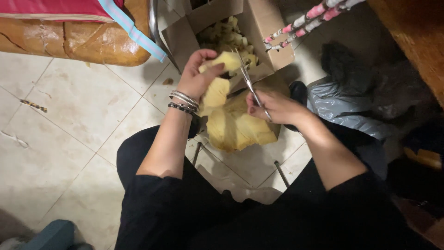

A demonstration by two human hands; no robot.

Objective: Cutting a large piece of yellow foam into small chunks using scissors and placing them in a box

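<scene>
Both hands are busy over the lap of a seated person. Left hand [196,74], with bangles [184,102] at the wrist, is closed around the upper end of a yellow foam piece [233,122], thumb pressed across a tab of it that sticks up. Right hand [273,107] is wrapped around the handles of a pair of scissors [247,78], whose blades point up and away toward that tab (whether the blades are parted or shut I cannot tell, they read as one thin line). The foam hangs between the knees, above the tiled floor [69,120], just in front of a cardboard box [259,28] holding many small yellow scraps.

The likeliest trouble, as I judge it, is the left thumb: it sits very close to the blades, so a cut taken deep could nick it. Foam also squashes and slips under blades, which could make a ragged cut. A snipped bit may miss the box and land on the floor, since its near flap [240,78] sits behind the blades.
</scene>
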